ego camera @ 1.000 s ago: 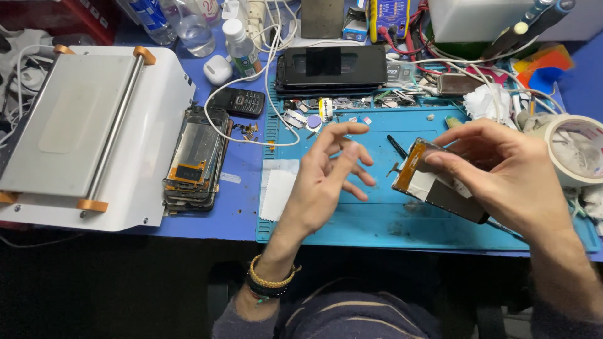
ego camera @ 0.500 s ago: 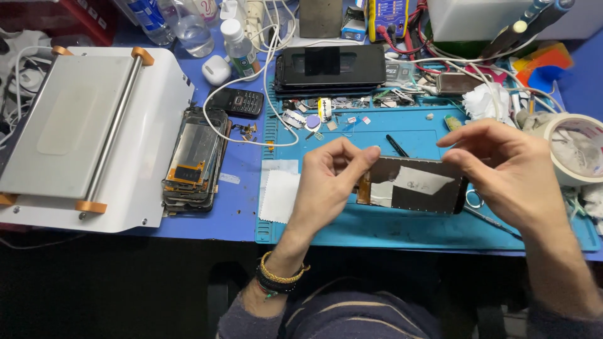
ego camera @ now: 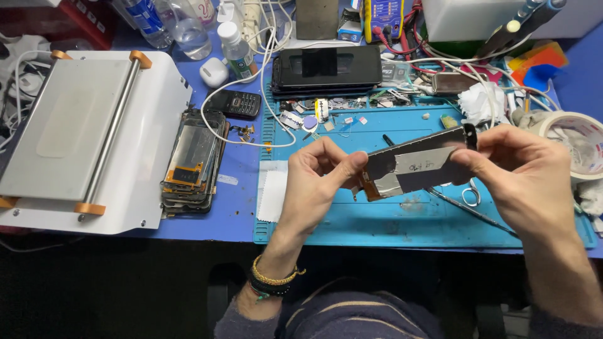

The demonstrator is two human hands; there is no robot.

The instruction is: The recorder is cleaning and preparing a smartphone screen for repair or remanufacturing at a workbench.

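A flat phone panel [ego camera: 418,166] is held in the air above the blue mat [ego camera: 402,213], between both hands. Its left end is pinched by the left hand [ego camera: 317,182], thumb and forefinger pressed together on the edge where a copper-coloured flex shows. Its right end is gripped by the right hand [ego camera: 524,176], fingers curled round the dark top corner. The panel is tilted, its right end higher than its left, with its silvery back turned to the camera; a grey strip with handwriting is stuck across it.

Bracelets [ego camera: 273,282] are worn on the left wrist. On the mat, under the right hand, tweezers [ego camera: 468,210] and small scissors [ego camera: 470,193] are seen, the scissors partly hidden by the hand. A white cloth [ego camera: 273,194] lies at the mat's left edge. Small parts are scattered along the far side of the mat, and a black phone [ego camera: 326,66] lies face up just beyond it.

To the left on the bench [ego camera: 242,207], a stack of phone frames [ego camera: 191,163] is set just beside a white machine [ego camera: 81,132] with a grey plate and a steel bar. A small keypad phone [ego camera: 235,103] lies behind the stack, with a white cable looped near it. A tape roll [ego camera: 578,141] sits at the right edge, and bottles [ego camera: 188,28] stand at the back.
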